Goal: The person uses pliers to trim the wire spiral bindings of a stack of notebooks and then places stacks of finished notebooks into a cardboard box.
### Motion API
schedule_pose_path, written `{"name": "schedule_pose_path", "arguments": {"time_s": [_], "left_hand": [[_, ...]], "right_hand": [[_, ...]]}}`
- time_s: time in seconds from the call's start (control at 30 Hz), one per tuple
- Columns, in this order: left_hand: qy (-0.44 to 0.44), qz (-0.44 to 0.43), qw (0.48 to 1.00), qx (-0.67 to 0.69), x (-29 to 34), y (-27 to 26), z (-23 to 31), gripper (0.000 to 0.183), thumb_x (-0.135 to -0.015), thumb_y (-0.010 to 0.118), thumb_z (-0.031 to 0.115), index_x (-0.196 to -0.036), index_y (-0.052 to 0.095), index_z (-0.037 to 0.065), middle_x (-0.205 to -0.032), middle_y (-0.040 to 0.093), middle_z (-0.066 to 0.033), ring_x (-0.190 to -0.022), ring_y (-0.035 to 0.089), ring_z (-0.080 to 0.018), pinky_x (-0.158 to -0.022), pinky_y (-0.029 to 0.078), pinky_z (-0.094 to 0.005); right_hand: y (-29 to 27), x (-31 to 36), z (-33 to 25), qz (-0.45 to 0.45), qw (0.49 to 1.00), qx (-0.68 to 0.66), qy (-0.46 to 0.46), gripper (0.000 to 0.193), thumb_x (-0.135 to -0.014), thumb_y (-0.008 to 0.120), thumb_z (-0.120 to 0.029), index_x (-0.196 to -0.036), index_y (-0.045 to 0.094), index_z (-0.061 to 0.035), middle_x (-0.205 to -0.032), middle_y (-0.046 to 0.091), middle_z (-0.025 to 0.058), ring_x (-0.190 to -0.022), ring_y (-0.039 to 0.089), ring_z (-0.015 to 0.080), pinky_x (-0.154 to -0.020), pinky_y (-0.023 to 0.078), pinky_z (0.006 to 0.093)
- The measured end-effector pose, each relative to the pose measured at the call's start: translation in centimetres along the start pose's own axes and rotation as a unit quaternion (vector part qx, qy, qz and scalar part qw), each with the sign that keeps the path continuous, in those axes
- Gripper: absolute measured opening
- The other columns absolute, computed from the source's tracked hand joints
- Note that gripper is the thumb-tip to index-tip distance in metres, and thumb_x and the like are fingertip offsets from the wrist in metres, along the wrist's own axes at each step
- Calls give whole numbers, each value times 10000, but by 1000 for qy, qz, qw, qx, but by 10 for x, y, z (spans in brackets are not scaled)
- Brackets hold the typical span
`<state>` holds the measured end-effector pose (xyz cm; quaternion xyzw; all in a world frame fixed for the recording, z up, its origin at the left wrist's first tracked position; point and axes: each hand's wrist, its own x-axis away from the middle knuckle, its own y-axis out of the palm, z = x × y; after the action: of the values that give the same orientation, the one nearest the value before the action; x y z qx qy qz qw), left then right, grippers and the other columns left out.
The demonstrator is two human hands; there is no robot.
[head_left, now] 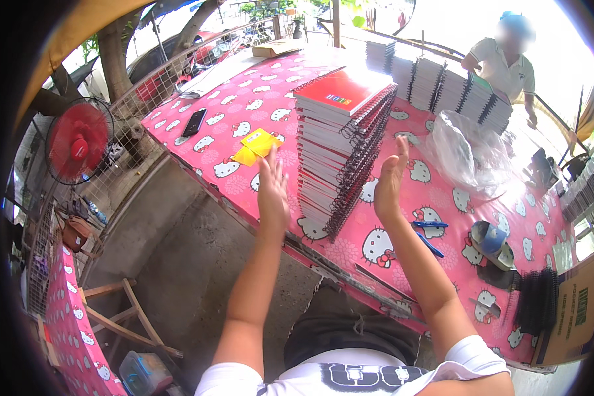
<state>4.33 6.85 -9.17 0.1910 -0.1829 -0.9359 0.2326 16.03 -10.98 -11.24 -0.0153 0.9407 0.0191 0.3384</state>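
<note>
While facing the pink-clothed table [270, 69], holds left hand [272, 197] and right hand [389, 188] apart, open-palmed and empty, on either side of the tall notebook stack [325, 168] near the front edge.

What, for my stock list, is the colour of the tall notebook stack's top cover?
The top cover is red with small multicoloured lettering, in the head view.

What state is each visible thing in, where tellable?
Left hand: open, beside stack.
Right hand: open, beside stack.
Notebook stack: standing.
Top notebook: closed.
Plastic bag: crumpled.
Phone: lying flat.
Yellow packets: lying flat.
Blue tools: lying down.
Red fan: running or stopped, cannot tell.
</note>
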Motion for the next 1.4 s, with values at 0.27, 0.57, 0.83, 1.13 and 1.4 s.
{"name": "schedule_pose_path", "arguments": {"time_s": [0.27,0.57,0.83,1.13,1.4], "left_hand": [[-112,-75,991,-27,-29,36,-3,1067,-826,129,831,-1469,268,-9,-1483,350,-162,-1307,377,-236,-1096,293,-381],[67,53,994,-71,-20,33,-17,901,-932,196,702,-1401,346,-53,-1421,415,-193,-1274,426,-265,-1102,268,-387],[344,140,853,-366,-8,59,-25,795,-975,292,572,-1473,137,-28,-1536,152,-258,-1407,201,-372,-1072,165,-573],[407,115,830,-365,-13,66,-32,883,-924,291,669,-1483,145,1,-1508,169,-310,-1406,171,-437,-1008,117,-689],[443,135,750,-472,-8,62,-13,684,-994,266,483,-1491,179,21,-1522,1,-338,-1428,8,-471,-1011,-47,-706]], "right_hand": [[29,2,-32,38,997,-26,-63,867,-942,236,-671,-1495,114,-13,-1569,52,193,-1459,37,330,-1168,45,454],[5,-39,-3,-60,971,-218,83,870,-927,239,-709,-1387,354,21,-1293,467,162,-1203,432,229,-1055,312,367],[25,-59,4,17,966,-171,192,801,-939,243,-701,-789,592,5,-711,547,-6,-670,453,85,-641,389,277],[28,-65,22,18,974,-128,185,757,-933,262,-711,-624,446,-45,-626,445,-20,-630,369,93,-584,335,309],[13,-86,5,-33,983,-129,128,715,-941,195,-710,-609,327,-90,-620,327,-39,-620,284,89,-558,234,302]]}}
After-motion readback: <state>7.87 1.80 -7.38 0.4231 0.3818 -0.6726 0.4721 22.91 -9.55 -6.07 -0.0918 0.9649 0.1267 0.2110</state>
